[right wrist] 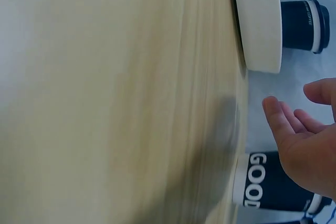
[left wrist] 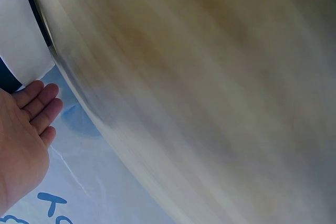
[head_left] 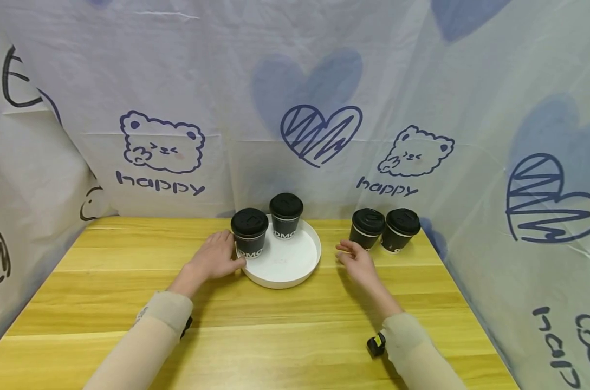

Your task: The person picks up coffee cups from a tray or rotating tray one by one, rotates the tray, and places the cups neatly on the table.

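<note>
A round white tray [head_left: 287, 268] carries two dark paper cups with black lids, a front-left cup [head_left: 249, 238] and a rear cup [head_left: 286, 216]. My left hand [head_left: 215, 255] is at the tray's left side, fingers alongside the front-left cup and thumb near the rim. The fingers [left wrist: 38, 103] look loosely extended in the left wrist view. Right of the tray, my right hand [head_left: 359, 265] holds nothing, with thumb and fingers apart. Just beyond it stands a matching lidded cup [head_left: 367, 230], lettered "GOOD" in the right wrist view, beside another lidded cup [head_left: 400, 230].
Everything stands on a yellow wood-grain table [head_left: 275, 336], toward its far edge. Behind and at both sides hangs a pale cloth [head_left: 246, 108] printed with hearts, bears and "happy". A small black device [head_left: 376, 345] is worn at the right wrist.
</note>
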Demonstrator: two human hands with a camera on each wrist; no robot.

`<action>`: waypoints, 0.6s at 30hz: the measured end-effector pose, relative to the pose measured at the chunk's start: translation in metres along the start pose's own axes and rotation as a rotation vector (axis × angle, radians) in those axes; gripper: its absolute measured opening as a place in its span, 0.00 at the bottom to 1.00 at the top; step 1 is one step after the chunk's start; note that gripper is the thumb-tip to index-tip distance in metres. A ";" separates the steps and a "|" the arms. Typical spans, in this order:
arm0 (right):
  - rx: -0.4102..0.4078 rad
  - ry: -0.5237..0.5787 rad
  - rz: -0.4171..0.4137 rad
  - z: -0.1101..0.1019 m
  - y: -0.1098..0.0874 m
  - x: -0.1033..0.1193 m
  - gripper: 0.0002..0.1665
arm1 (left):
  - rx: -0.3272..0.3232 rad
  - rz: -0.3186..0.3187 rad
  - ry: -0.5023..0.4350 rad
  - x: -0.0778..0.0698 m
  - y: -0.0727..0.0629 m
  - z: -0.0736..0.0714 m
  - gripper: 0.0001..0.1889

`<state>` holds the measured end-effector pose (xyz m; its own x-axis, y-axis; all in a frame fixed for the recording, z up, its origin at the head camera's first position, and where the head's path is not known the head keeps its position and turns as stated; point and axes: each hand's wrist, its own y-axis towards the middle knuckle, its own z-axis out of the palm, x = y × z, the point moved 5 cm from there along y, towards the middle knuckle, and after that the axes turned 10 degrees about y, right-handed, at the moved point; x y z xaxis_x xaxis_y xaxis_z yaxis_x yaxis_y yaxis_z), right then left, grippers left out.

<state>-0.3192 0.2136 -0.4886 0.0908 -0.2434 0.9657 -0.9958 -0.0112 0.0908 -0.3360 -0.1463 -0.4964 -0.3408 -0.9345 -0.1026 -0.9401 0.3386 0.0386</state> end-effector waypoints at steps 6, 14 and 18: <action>0.019 0.054 0.001 0.016 0.008 0.006 0.25 | 0.007 -0.002 0.004 0.000 0.000 -0.002 0.47; 0.031 0.056 0.047 0.035 0.025 -0.008 0.25 | 0.014 -0.007 -0.001 0.000 0.001 -0.001 0.47; 0.025 -0.014 0.046 0.041 0.028 -0.010 0.24 | 0.019 -0.010 0.003 0.001 0.002 0.001 0.48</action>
<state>-0.3489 0.1762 -0.5053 0.0451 -0.2578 0.9652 -0.9989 -0.0235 0.0404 -0.3381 -0.1461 -0.4972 -0.3319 -0.9380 -0.1002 -0.9432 0.3318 0.0184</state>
